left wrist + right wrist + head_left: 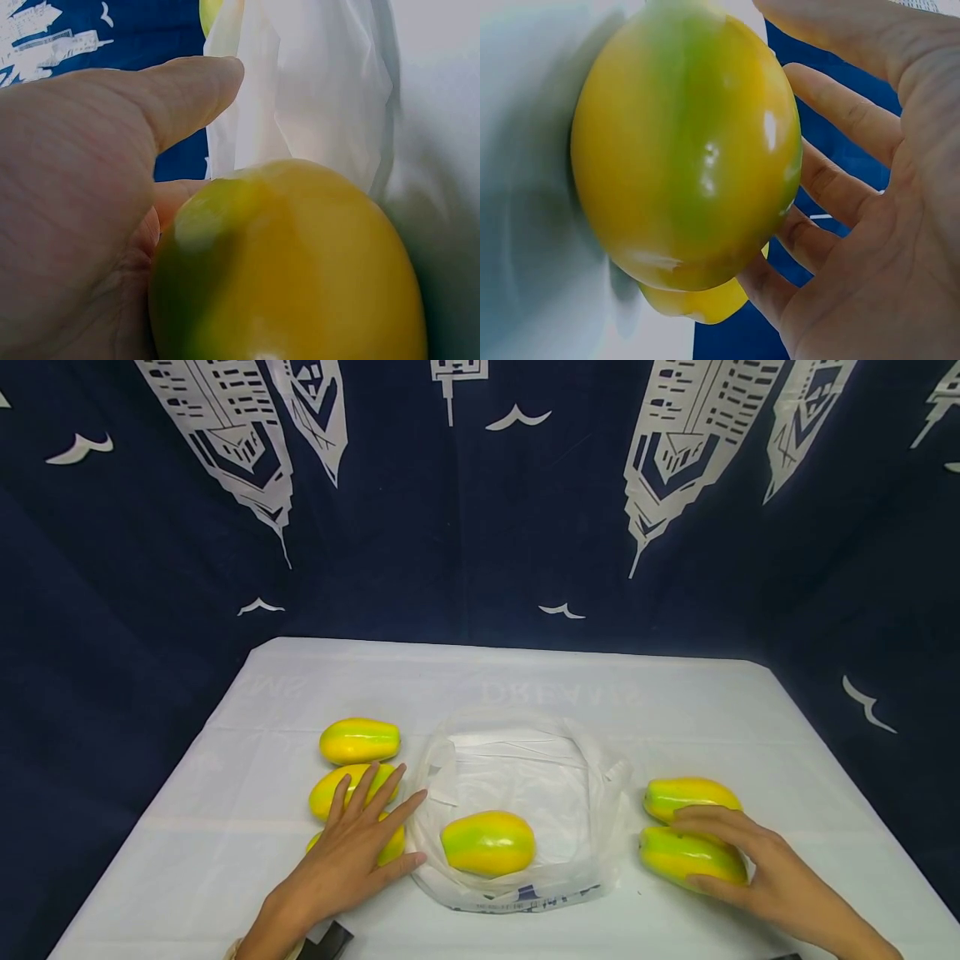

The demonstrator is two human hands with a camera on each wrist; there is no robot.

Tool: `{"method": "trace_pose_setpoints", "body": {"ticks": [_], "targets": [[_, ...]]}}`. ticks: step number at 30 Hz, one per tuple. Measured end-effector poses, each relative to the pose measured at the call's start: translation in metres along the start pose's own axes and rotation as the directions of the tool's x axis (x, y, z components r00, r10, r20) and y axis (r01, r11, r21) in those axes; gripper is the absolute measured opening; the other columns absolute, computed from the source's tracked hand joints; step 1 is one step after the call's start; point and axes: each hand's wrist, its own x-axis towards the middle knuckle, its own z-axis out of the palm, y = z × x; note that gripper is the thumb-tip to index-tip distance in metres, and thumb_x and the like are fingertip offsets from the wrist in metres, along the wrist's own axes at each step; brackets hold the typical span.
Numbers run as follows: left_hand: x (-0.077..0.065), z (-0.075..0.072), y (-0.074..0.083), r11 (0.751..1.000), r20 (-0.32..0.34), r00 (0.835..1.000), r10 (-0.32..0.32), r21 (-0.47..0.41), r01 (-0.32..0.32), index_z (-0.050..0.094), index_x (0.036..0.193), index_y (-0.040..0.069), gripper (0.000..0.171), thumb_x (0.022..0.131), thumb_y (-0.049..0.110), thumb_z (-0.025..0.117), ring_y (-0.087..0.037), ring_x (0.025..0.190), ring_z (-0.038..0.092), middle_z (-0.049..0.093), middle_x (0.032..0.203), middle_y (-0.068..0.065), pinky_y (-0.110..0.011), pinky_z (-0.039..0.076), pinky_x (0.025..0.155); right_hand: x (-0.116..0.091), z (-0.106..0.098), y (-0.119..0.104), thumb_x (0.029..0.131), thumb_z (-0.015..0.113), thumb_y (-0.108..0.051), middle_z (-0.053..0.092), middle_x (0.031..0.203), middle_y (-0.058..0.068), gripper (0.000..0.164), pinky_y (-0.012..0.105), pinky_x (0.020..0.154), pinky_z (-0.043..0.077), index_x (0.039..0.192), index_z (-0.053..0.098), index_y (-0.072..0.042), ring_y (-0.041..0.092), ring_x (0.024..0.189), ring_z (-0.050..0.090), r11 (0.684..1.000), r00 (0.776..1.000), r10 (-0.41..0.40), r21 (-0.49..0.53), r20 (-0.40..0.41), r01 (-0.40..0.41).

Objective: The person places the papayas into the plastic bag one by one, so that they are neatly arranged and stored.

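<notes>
My left hand (347, 853) lies with spread, straight fingers over the nearer papayas of the left column; the middle papaya (324, 795) shows under its fingertips. In the left wrist view, a yellow papaya (300, 262) sits close under the palm, the thumb pointing toward a thin white plastic bag (322, 90). My right hand (772, 868) holds the nearer right papaya (675, 857), fingers curved over its far side and thumb at its near side. The right wrist view shows this green-striped papaya (682, 150) with space between it and the palm.
Between the hands the plastic bag (611, 835) lies with its mouth spread wide, one papaya (489, 843) inside. A papaya (360, 741) is farthest back on the left; another papaya (690, 795) touches the held one. Dark blue patterned cloth (465, 527) hangs behind the white-covered table (697, 710).
</notes>
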Motion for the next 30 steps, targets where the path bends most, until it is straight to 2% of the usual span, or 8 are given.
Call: {"method": "trace_pose_setpoints", "body": {"ticks": [4,7,9,11,15,19,26,30], "targets": [[-0.0002,0.0000,-0.0001,1.000,0.000,1.000,0.001,0.003,-0.001,0.047,0.151,0.021,0.069,0.093,0.052,0.064,-0.041,0.155,0.006,0.022,0.167,-0.009,-0.065,-0.001,0.120,0.0003,0.0000,-0.0011,0.066,0.088,-0.050,0.062,0.130,-0.014,0.066,-0.003,0.092,0.027,0.127,0.063,-0.041,-0.010,0.115,0.046,0.999,1.000,0.020,-0.025,0.021,-0.020],[-0.0003,0.0000,-0.0003,1.000,0.001,1.000,0.001,0.004,-0.001,0.047,0.151,0.021,0.069,0.093,0.052,0.065,-0.041,0.155,0.006,0.022,0.167,-0.010,-0.065,-0.001,0.120,0.0009,0.0010,-0.0036,0.067,0.089,-0.047,0.061,0.134,-0.009,0.067,0.023,0.105,0.044,0.128,0.062,-0.039,0.008,0.122,0.051,0.998,0.997,0.056,-0.032,0.062,-0.054],[-0.0004,0.0000,-0.0003,1.000,0.001,1.000,0.001,0.004,-0.001,0.046,0.151,0.021,0.069,0.093,0.052,0.064,-0.041,0.155,0.006,0.022,0.167,-0.009,-0.065,-0.001,0.120,0.0016,0.0017,-0.0052,0.068,0.089,-0.046,0.060,0.136,-0.007,0.067,0.045,0.103,0.050,0.129,0.062,-0.039,0.019,0.122,0.054,0.996,0.994,0.075,-0.050,0.085,-0.071],[-0.0005,-0.0001,-0.0003,1.000,0.001,1.000,0.002,0.004,-0.002,0.046,0.151,0.021,0.069,0.093,0.052,0.064,-0.041,0.155,0.007,0.022,0.167,-0.010,-0.065,-0.001,0.120,0.0021,0.0025,-0.0061,0.068,0.090,-0.044,0.060,0.137,-0.006,0.067,0.054,0.099,0.050,0.129,0.062,-0.039,0.025,0.121,0.055,0.995,0.992,0.082,-0.060,0.095,-0.076],[-0.0007,-0.0001,-0.0003,1.000,-0.003,1.000,0.005,0.001,-0.005,0.046,0.151,0.021,0.069,0.093,0.052,0.065,-0.041,0.155,0.007,0.022,0.167,-0.010,-0.065,-0.001,0.120,0.0020,0.0034,-0.0053,0.068,0.089,-0.044,0.061,0.134,-0.012,0.066,0.030,0.097,0.051,0.128,0.062,-0.044,0.019,0.118,0.055,0.994,0.995,0.066,-0.097,0.075,-0.059],[-0.0003,-0.0003,-0.0003,1.000,-0.004,1.000,0.008,0.003,-0.007,0.046,0.151,0.021,0.069,0.093,0.052,0.065,-0.042,0.155,0.007,0.023,0.167,-0.011,-0.065,-0.001,0.120,0.0009,0.0037,-0.0039,0.069,0.088,-0.046,0.062,0.131,-0.016,0.063,0.011,0.093,0.043,0.126,0.062,-0.047,0.014,0.116,0.055,0.993,0.997,0.054,-0.112,0.053,-0.048],[0.0004,-0.0009,0.0000,1.000,0.002,1.000,0.004,0.003,-0.004,0.046,0.151,0.021,0.069,0.093,0.052,0.064,-0.041,0.155,0.007,0.022,0.167,-0.010,-0.065,-0.001,0.120,0.0002,0.0042,-0.0025,0.070,0.087,-0.049,0.064,0.126,-0.019,0.058,0.004,0.092,0.037,0.123,0.065,-0.045,0.010,0.114,0.056,0.993,0.999,0.022,-0.113,0.023,-0.020],[0.0001,-0.0003,-0.0003,1.000,0.004,1.000,0.003,0.004,-0.003,0.046,0.151,0.021,0.068,0.093,0.053,0.063,-0.041,0.155,0.007,0.023,0.167,-0.010,-0.065,-0.001,0.120,0.0005,0.0043,-0.0026,0.071,0.086,-0.051,0.065,0.125,-0.019,0.056,0.008,0.093,0.042,0.123,0.065,-0.044,0.011,0.113,0.057,0.993,0.999,0.029,-0.117,0.026,-0.026]]}}
